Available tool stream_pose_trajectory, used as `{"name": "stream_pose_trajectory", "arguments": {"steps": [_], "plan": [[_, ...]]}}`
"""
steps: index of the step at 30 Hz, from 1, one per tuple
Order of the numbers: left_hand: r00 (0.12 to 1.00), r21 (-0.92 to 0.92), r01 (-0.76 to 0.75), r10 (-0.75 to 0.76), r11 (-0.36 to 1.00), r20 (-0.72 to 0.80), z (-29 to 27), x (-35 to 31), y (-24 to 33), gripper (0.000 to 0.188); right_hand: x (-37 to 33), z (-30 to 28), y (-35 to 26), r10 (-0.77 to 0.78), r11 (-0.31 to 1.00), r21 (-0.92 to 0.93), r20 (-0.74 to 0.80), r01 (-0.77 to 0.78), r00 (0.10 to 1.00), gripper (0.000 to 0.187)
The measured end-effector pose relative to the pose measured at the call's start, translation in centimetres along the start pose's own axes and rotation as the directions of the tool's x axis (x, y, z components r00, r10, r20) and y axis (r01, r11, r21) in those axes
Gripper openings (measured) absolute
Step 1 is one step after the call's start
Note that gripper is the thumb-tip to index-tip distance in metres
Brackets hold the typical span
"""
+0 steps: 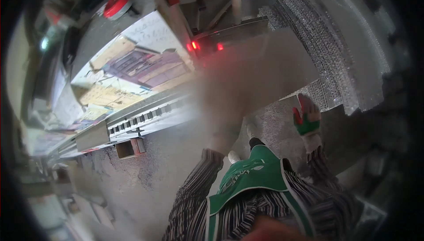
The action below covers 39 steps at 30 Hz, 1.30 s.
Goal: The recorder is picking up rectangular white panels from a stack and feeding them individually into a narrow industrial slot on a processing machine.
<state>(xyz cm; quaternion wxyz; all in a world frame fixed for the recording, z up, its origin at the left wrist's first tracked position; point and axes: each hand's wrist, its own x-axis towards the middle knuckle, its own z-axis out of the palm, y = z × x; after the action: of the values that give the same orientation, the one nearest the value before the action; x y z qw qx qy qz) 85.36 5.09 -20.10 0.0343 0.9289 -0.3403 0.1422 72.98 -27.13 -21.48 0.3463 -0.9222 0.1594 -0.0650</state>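
Note:
A haze smears the middle of the head view and hides most of my left hand (226, 104), so its fingers do not show. It reaches forward near a flat grey panel (287, 58), and contact cannot be made out. My right hand (307, 118), in a white, green and red glove, is beside the front edge of a stack of grey sheets with ridged edges (324, 51). Its thumb stands apart from the outstretched fingers, and nothing shows in its grip. Whether the fingertips touch the stack is unclear.
A machine body with a red button (118, 4) and pasted papers (145, 55) fills the left. Red lights (220, 47) glow at its inner side. A slotted rail (145, 116) runs along its front, above a small open box (130, 148). Below lies the speckled floor (150, 188).

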Motion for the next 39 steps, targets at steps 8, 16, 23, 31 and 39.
{"name": "stream_pose_trajectory", "arguments": {"steps": [8,16,23,31,39], "plan": [[0.993,0.011,0.108,-0.108,0.994,0.036,-0.2,4.2,-1.0,0.065,13.4,-2.8,-1.3,-0.573,0.572,-0.660,0.104,0.487,0.813,0.071],[0.973,0.063,0.133,-0.142,0.989,0.180,-0.3,5.6,-2.7,0.065,16.5,-2.8,-0.7,-0.659,0.556,-0.593,0.113,0.583,0.744,0.046],[0.975,-0.037,0.177,-0.170,0.984,0.144,-0.5,6.7,-3.0,0.065,19.1,-1.8,1.9,-0.722,0.510,-0.532,0.164,0.677,0.673,0.051],[0.967,-0.086,0.193,-0.174,0.978,0.184,-0.6,6.2,-3.6,0.067,18.6,-1.5,3.2,-0.663,0.454,-0.602,0.264,0.657,0.700,0.065],[0.949,-0.134,0.284,-0.259,0.949,0.179,0.0,6.0,-4.9,0.060,19.3,-1.2,0.3,-0.727,0.444,-0.576,0.217,0.687,0.652,0.063]]}}
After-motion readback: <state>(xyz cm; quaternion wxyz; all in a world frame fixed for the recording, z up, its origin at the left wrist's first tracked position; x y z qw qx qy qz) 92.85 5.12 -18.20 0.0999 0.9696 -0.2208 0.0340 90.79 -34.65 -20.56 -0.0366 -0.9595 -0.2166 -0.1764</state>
